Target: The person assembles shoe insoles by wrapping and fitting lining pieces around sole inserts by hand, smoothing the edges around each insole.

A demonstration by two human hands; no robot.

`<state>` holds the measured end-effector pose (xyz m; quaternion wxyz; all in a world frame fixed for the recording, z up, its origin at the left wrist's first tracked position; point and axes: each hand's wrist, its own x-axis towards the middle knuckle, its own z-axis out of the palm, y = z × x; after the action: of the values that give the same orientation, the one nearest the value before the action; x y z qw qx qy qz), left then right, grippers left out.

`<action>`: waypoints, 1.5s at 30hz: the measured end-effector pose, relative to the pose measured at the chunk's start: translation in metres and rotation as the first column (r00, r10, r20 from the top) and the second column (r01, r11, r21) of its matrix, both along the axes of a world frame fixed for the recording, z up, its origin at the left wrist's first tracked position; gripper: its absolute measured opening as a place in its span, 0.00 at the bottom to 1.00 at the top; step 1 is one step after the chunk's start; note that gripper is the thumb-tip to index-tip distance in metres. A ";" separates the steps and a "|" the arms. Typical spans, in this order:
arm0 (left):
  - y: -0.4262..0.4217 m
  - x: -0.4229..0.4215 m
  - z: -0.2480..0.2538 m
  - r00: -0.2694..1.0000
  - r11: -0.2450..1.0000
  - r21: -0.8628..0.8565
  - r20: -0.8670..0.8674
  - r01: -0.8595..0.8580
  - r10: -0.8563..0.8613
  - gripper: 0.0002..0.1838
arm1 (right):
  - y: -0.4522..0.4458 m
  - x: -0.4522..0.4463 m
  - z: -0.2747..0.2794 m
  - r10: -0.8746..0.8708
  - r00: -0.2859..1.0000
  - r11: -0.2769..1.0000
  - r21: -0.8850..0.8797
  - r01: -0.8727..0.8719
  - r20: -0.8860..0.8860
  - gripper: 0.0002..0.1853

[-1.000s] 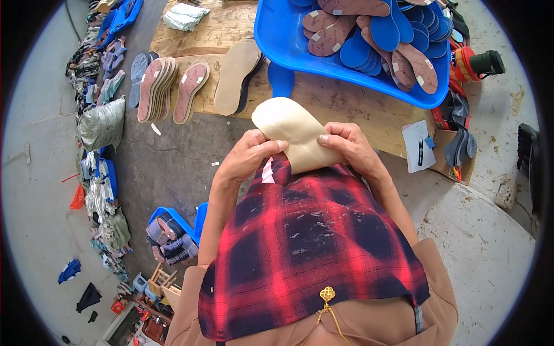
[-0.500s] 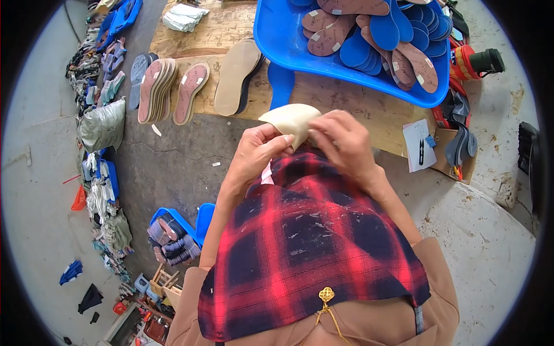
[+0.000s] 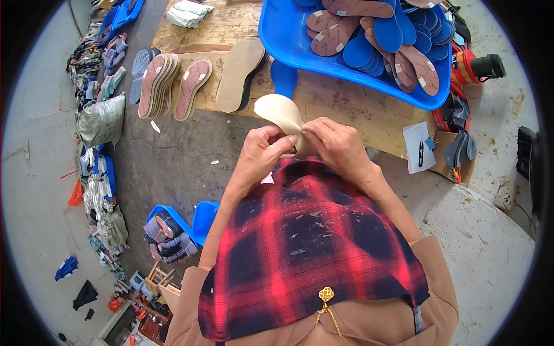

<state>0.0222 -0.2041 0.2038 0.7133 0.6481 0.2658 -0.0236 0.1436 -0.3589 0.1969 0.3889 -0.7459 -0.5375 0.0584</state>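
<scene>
A cream-coloured insole point(image 3: 279, 111) is bent and held up in front of the plaid apron. My left hand point(image 3: 258, 154) is closed round its left side, with the thumb pressing on it. With thumb and fingers pinched, my right hand point(image 3: 337, 144) grips the insole's right edge. The lower part of the insole is partly hidden behind my fingers. Just beyond it on the wooden table lie a blue insole point(image 3: 283, 78) and a beige insole point(image 3: 235, 75) on top of a dark one. Further left are a pink insole point(image 3: 192, 86) and a pink insole stack point(image 3: 156, 86).
A blue tray point(image 3: 358, 78) full of pink and blue insoles stands on the wooden table point(image 3: 369, 118). Paper with a pen point(image 3: 420, 153) lies at the right. A blue bin point(image 3: 203, 222) with bundled insoles is on the floor at left. Bagged goods line the wall.
My right hand has come down onto the insole's edge and now pinches it. The insole has turned more upright, its top curling to the left.
</scene>
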 end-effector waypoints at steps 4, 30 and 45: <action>-0.001 -0.002 -0.002 0.991 0.958 0.254 -0.014 0.132 -0.132 0.10 | -0.001 -0.001 0.002 0.028 0.996 0.999 -0.026 -0.026 0.080 0.05; -0.005 0.013 -0.001 0.920 0.836 0.387 -0.220 0.389 -0.325 0.11 | -0.013 -0.036 -0.028 -0.256 0.962 0.963 -0.056 0.262 0.091 0.04; -0.002 -0.001 -0.005 0.979 0.944 -0.295 -0.089 0.151 -0.185 0.15 | -0.072 0.006 -0.043 -0.205 0.220 0.959 -0.151 0.240 -0.954 0.15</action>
<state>0.0210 -0.2060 0.1988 0.7783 0.5559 0.2441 -0.1601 0.1494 -0.4310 0.1540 0.6495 -0.6181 -0.0776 0.4359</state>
